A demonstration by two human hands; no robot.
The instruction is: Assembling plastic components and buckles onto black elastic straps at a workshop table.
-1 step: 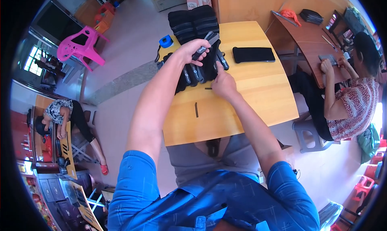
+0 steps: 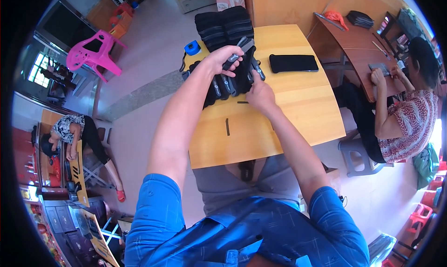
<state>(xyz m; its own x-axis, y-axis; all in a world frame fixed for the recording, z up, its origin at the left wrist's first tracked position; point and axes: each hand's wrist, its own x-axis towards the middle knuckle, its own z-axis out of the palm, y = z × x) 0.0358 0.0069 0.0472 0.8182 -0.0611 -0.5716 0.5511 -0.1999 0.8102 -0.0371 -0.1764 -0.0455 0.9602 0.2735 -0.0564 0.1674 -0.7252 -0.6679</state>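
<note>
At the far edge of the yellow desk (image 2: 307, 113), the work is gathered into one crowded patch; the left hand (image 2: 227, 60) is closed around a dark tool (image 2: 246, 44), thumb and fingers wrapped on its handle, the grey end pointing up and away from the wrist; this grip presumably leaves that end uncovered. The right hand (image 2: 261, 94) has its index finger stretched toward the handled tools (image 2: 226, 85), the other fingers curled under; cannot tell whether it grips anything, or whether the fingertip touches or only hovers.

The handled tools lie side by side on black cloth-like material, mostly lengthwise, below the left hand; likely kept so close for easy reach; behind them stands a stack of black pouches (image 2: 223, 27), piled flat, probably to save desk space.

One black pouch (image 2: 293, 63) lies alone to the right, well apart from the stack; reason not evident. A blue tape measure (image 2: 192, 47) sits at the left edge, its dark strap hanging over; a thin dark strip (image 2: 227, 127) lies nearer the body, a shorter strip (image 2: 242, 102) just beside the right hand.
</note>
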